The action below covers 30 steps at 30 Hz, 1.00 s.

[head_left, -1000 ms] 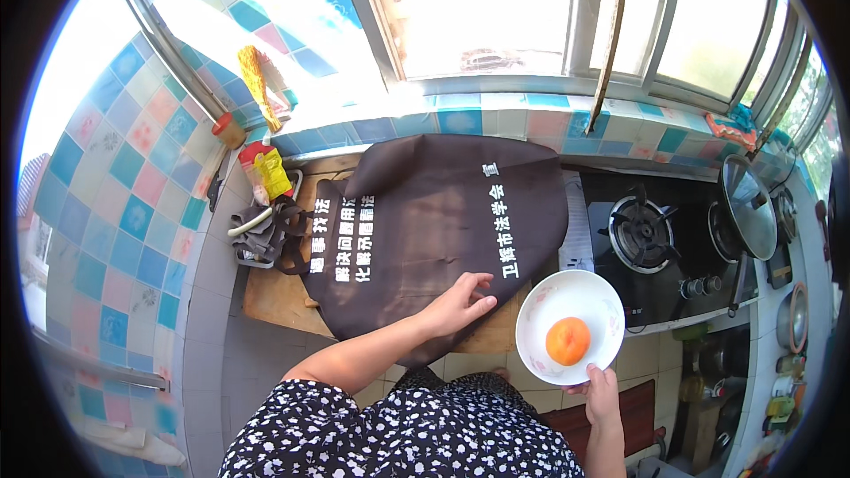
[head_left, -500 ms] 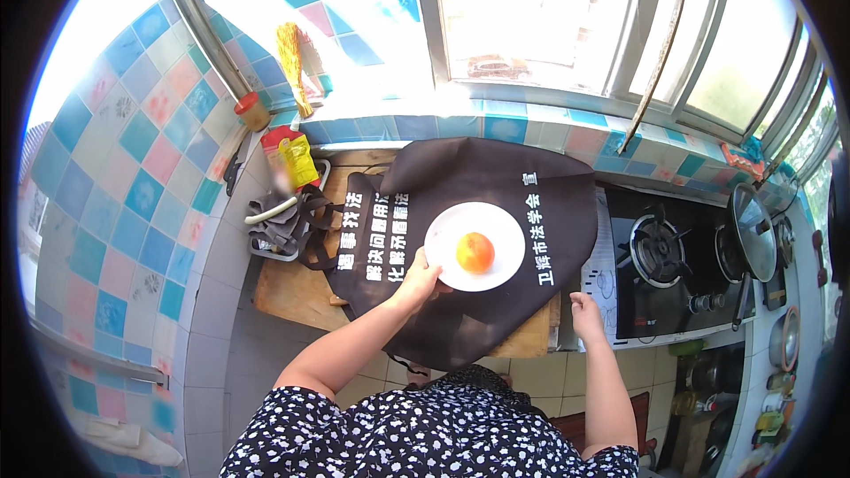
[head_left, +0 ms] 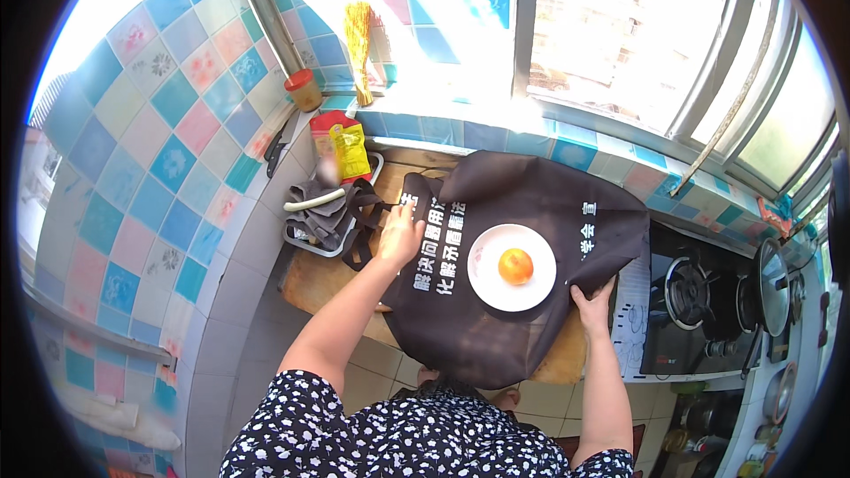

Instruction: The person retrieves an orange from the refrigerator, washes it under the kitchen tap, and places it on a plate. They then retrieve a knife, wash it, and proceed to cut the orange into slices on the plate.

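A round orange-red fruit [head_left: 515, 266] lies on a white plate [head_left: 485, 288], which rests on a black cloth [head_left: 478, 336] with white lettering. The cloth drapes over a wooden board and hangs past its near edge. My left hand [head_left: 403, 237] is over the cloth's left side, fingers extended, close to dark straps [head_left: 361, 212]. On the other side, my right hand [head_left: 591, 305] grips the cloth's right edge, with the thumb on top and the other fingers partly hidden beneath. Neither hand touches the plate.
Left of the cloth, a tray [head_left: 335, 252] holds grey cloths and a pale curved handle, near a red-and-yellow packet [head_left: 341, 146]. A black gas stove [head_left: 695, 301] with a glass-lidded pan [head_left: 772, 288] stands at right. A bundled straw brush [head_left: 359, 53] leans behind.
My left hand has let go of the plate and moved to the cloth's left side. My right hand has taken hold of the cloth's right edge. The view has shifted.
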### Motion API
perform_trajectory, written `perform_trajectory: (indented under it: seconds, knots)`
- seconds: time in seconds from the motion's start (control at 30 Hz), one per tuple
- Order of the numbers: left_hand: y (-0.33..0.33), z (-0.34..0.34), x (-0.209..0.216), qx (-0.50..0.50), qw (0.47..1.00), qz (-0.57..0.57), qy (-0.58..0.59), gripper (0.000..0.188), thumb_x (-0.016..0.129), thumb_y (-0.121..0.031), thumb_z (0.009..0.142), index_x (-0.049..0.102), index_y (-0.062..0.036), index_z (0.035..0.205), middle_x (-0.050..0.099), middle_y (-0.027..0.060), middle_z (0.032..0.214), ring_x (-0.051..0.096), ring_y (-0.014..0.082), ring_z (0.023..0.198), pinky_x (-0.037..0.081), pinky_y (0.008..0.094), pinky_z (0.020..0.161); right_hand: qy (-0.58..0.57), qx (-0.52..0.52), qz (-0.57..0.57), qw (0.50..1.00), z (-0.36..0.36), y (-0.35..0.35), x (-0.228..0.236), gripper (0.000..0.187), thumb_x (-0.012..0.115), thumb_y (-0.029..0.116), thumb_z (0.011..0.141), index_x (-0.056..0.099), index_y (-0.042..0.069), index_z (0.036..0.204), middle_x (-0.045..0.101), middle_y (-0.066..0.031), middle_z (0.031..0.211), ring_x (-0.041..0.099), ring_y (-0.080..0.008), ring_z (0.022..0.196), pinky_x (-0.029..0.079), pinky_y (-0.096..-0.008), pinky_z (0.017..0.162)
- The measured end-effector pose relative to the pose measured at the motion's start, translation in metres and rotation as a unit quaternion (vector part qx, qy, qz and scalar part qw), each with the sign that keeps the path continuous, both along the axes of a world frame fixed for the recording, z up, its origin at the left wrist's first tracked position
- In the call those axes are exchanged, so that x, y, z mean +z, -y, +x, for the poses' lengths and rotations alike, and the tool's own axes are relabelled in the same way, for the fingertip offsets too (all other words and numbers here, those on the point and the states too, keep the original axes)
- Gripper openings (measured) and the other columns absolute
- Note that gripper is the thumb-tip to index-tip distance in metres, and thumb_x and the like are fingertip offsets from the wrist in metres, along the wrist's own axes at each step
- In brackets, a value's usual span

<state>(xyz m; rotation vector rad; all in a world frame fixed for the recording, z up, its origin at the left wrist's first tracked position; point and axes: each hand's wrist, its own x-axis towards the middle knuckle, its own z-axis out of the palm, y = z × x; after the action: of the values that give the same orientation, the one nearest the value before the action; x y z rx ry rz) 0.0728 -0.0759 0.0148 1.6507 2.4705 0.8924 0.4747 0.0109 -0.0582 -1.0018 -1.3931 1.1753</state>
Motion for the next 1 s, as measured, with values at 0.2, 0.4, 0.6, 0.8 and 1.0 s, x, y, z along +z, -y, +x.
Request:
perform_trajectory:
  seconds: [0.2, 0.4, 0.6, 0.8, 1.0]
  knots:
    - [-0.028, -0.052, -0.015, 0.128, 0.981, -0.135, -0.06, 0.04, 0.061, -0.031, 0.083, 0.053, -0.0037, 0.111, 0.051, 0.0142, 0.113, 0.048, 0.0299, 0.109, 0.04, 0.0402, 0.09, 0.253, -0.083, 0.027, 0.964, 0.015, 0.007, 0.038, 0.042, 0.064, 0.022, 0.086, 0.053, -0.005, 0.116, 0.063, -0.0173, 0.105, 0.06, -0.0262, 0.098, 0.044, -0.0341, 0.088]
    - [-0.034, -0.063, -0.004, 0.103, 0.987, -0.12, -0.019, 0.025, 0.053, -0.028, 0.089, 0.051, -0.003, 0.094, 0.065, 0.0197, 0.087, 0.062, 0.0367, 0.086, 0.047, 0.0468, 0.073, 0.32, -0.109, 0.013, 0.941, 0.048, 0.02, 0.138, 0.045, 0.069, 0.015, 0.078, 0.053, 0.001, 0.117, 0.065, -0.0184, 0.1, 0.063, -0.0315, 0.093, 0.048, -0.0358, 0.081]
    - [-0.033, -0.101, 0.003, 0.095, 0.98, -0.129, -0.12, 0.021, 0.054, -0.022, 0.088, 0.047, -0.0044, 0.097, 0.066, 0.019, 0.079, 0.064, 0.0375, 0.078, 0.048, 0.0483, 0.07, 0.599, -0.104, -0.176, 0.774, 0.054, 0.025, 0.082, 0.081, 0.075, 0.024, 0.072, 0.032, 0.01, 0.14, 0.06, -0.0208, 0.112, 0.058, -0.0361, 0.104, 0.045, -0.0433, 0.089]
    - [-0.025, -0.06, 0.017, -0.057, 0.967, 0.038, -0.246, 0.036, 0.058, -0.007, 0.077, 0.049, -0.0071, 0.111, 0.05, 0.0111, 0.102, 0.053, 0.0282, 0.094, 0.044, 0.0391, 0.081, 0.683, -0.171, 0.017, 0.71, 0.037, 0.074, 0.079, 0.077, 0.072, 0.02, 0.073, 0.032, 0.008, 0.138, 0.045, -0.0145, 0.127, 0.041, -0.0314, 0.122, 0.033, -0.0464, 0.101]
    - [-0.038, 0.016, -0.008, -0.176, 0.924, -0.296, 0.168, 0.046, 0.048, -0.033, 0.091, 0.044, 0.0051, 0.116, 0.064, 0.0219, 0.082, 0.065, 0.0303, 0.067, 0.049, 0.0429, 0.075, 0.541, -0.026, 0.155, 0.826, -0.022, 0.123, 0.09, 0.045, 0.068, 0.019, 0.074, 0.056, 0.005, 0.115, 0.052, -0.0114, 0.119, 0.047, -0.029, 0.114, 0.033, -0.0452, 0.101]
